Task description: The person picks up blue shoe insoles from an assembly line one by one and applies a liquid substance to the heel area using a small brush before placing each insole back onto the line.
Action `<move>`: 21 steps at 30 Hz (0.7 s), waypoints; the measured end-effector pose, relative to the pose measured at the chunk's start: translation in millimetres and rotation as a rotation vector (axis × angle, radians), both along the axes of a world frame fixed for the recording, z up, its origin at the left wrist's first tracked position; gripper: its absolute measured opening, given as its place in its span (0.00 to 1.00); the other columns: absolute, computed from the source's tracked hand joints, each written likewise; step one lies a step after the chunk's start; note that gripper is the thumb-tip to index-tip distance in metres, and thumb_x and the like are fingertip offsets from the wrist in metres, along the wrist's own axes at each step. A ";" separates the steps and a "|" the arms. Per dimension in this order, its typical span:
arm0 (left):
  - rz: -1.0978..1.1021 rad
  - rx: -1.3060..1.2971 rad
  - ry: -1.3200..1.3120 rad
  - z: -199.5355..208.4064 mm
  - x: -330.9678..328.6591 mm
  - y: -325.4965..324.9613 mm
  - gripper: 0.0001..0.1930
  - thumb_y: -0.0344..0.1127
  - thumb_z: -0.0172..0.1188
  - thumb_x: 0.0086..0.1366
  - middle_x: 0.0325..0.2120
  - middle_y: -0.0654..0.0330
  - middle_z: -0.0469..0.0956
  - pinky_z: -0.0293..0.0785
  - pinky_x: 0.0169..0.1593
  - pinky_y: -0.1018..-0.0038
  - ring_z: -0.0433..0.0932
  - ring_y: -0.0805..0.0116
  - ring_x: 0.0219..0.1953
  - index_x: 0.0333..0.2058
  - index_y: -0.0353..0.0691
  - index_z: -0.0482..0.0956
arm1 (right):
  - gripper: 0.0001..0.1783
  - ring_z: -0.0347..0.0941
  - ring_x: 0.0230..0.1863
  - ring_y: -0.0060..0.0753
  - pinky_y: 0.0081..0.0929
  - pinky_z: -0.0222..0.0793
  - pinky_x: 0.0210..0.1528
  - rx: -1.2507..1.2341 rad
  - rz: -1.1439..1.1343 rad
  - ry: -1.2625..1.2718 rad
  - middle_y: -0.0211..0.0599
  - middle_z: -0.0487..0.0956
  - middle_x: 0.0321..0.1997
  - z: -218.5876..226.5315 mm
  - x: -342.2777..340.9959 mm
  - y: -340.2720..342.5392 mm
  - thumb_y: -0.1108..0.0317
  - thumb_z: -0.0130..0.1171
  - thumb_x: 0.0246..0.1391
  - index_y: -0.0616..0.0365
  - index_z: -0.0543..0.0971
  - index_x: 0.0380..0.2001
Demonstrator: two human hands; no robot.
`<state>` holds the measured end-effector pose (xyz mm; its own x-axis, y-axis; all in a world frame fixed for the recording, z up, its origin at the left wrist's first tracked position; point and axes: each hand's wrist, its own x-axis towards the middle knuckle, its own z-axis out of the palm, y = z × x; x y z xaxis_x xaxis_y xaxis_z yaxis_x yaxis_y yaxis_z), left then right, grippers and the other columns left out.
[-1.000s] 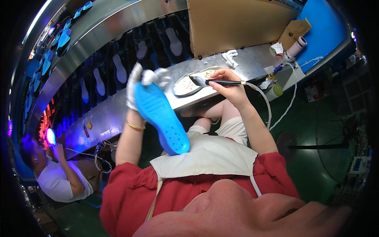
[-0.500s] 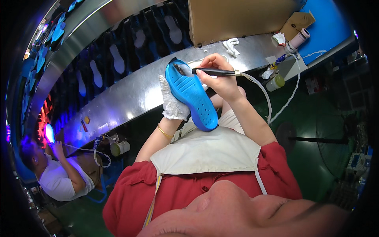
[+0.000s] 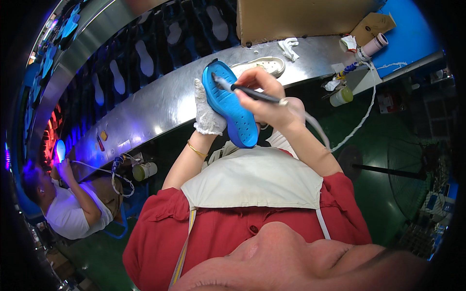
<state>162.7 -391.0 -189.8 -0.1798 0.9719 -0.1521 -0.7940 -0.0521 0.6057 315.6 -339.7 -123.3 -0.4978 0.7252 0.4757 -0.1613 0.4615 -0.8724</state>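
My left hand (image 3: 208,114), in a white knitted glove, grips a bright blue shoe sole (image 3: 238,119) along its left side. The sole's grooved, holed face is turned up, and its lower end hangs just above my apron. My bare right hand (image 3: 272,99) closes round the black handle of a brush (image 3: 257,94) fed by a white hose. The brush's bristles touch the sole near its upper end. Just beyond my right hand, an off-white sole (image 3: 274,63) lies on the metal bench, partly covered by that hand.
Along the metal bench (image 3: 165,97) runs a dark line carrying several soles. A cardboard box (image 3: 306,22) and a crumpled white glove (image 3: 289,48) are at the back. A jar (image 3: 341,96) hangs by the bench edge; the hose (image 3: 361,116) loops at right. A co-worker (image 3: 73,208) sits at left.
The blue sole and both hands have shifted slightly left. The brush has tilted more steeply and its bristles have moved a little up the sole. More of the off-white sole shows behind.
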 end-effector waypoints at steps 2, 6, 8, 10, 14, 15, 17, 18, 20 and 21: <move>-0.017 0.014 0.017 -2.5 -5.6 0.6 0.42 0.74 0.40 0.59 0.52 0.54 0.71 0.68 0.58 0.62 0.72 0.59 0.52 0.56 0.41 0.66 | 0.12 0.75 0.30 0.23 0.20 0.72 0.35 0.229 0.036 -0.088 0.35 0.76 0.31 -3.2 -1.4 -5.1 0.74 0.62 0.44 0.62 0.74 0.34; -0.020 -0.033 -0.060 -3.5 -17.2 -6.4 0.40 0.72 0.41 0.60 0.48 0.54 0.75 0.71 0.55 0.62 0.75 0.58 0.48 0.54 0.40 0.69 | 0.11 0.75 0.31 0.22 0.19 0.71 0.35 -0.244 0.181 0.039 0.34 0.76 0.30 -7.8 4.4 -10.9 0.76 0.61 0.43 0.62 0.75 0.33; -0.011 -0.073 -0.069 -1.1 -19.2 -6.3 0.39 0.71 0.42 0.60 0.46 0.54 0.75 0.72 0.53 0.62 0.75 0.58 0.47 0.53 0.40 0.70 | 0.11 0.74 0.30 0.23 0.20 0.71 0.34 -0.198 0.135 0.027 0.34 0.75 0.30 -11.3 6.4 -10.2 0.76 0.62 0.42 0.60 0.76 0.32; -0.071 -0.024 -0.017 7.4 -16.1 -5.5 0.39 0.71 0.44 0.60 0.47 0.53 0.75 0.73 0.52 0.63 0.76 0.59 0.46 0.53 0.39 0.70 | 0.09 0.74 0.28 0.24 0.20 0.71 0.33 0.162 0.068 -0.102 0.35 0.75 0.29 -12.4 9.3 -15.9 0.75 0.62 0.42 0.59 0.77 0.31; -0.134 -0.106 0.017 16.3 -11.3 -13.7 0.45 0.75 0.39 0.58 0.50 0.50 0.74 0.71 0.55 0.61 0.74 0.55 0.49 0.55 0.38 0.68 | 0.08 0.74 0.31 0.19 0.18 0.71 0.34 -0.277 0.244 -0.041 0.31 0.76 0.31 -18.4 21.9 -22.3 0.75 0.63 0.45 0.62 0.77 0.31; -0.253 -0.077 -0.082 24.1 -7.8 -24.5 0.48 0.78 0.34 0.56 0.52 0.50 0.72 0.69 0.57 0.61 0.73 0.55 0.51 0.57 0.38 0.66 | 0.08 0.74 0.33 0.17 0.16 0.70 0.35 -0.452 0.261 -0.035 0.31 0.77 0.32 -24.5 30.4 -18.7 0.75 0.62 0.46 0.63 0.77 0.32; -0.358 -0.002 0.070 18.7 0.5 -38.4 0.51 0.80 0.34 0.53 0.52 0.51 0.71 0.68 0.58 0.63 0.72 0.57 0.52 0.58 0.39 0.64 | 0.07 0.74 0.32 0.17 0.16 0.70 0.35 -0.387 0.181 0.003 0.32 0.78 0.32 -32.5 40.2 -14.3 0.75 0.63 0.47 0.63 0.77 0.32; -0.376 -0.023 0.151 10.1 5.5 -42.1 0.51 0.80 0.34 0.52 0.52 0.51 0.71 0.69 0.58 0.63 0.72 0.58 0.52 0.58 0.39 0.64 | 0.07 0.74 0.33 0.18 0.16 0.70 0.35 -0.426 0.165 0.007 0.32 0.77 0.32 -34.3 44.4 -13.9 0.75 0.63 0.48 0.63 0.77 0.32; -0.332 -0.093 0.273 9.6 13.0 -44.8 0.48 0.78 0.35 0.53 0.50 0.53 0.72 0.71 0.56 0.64 0.72 0.60 0.52 0.58 0.40 0.63 | 0.07 0.74 0.33 0.18 0.15 0.70 0.34 -0.191 0.117 -0.009 0.32 0.77 0.32 -40.3 41.9 -16.3 0.75 0.63 0.48 0.63 0.77 0.32; -0.350 -0.114 0.209 7.4 12.3 -41.1 0.48 0.78 0.35 0.54 0.51 0.54 0.72 0.71 0.56 0.64 0.72 0.60 0.52 0.58 0.41 0.63 | 0.08 0.74 0.34 0.18 0.16 0.70 0.36 -0.257 0.175 -0.092 0.33 0.77 0.32 -37.2 43.1 -19.2 0.75 0.63 0.49 0.64 0.76 0.33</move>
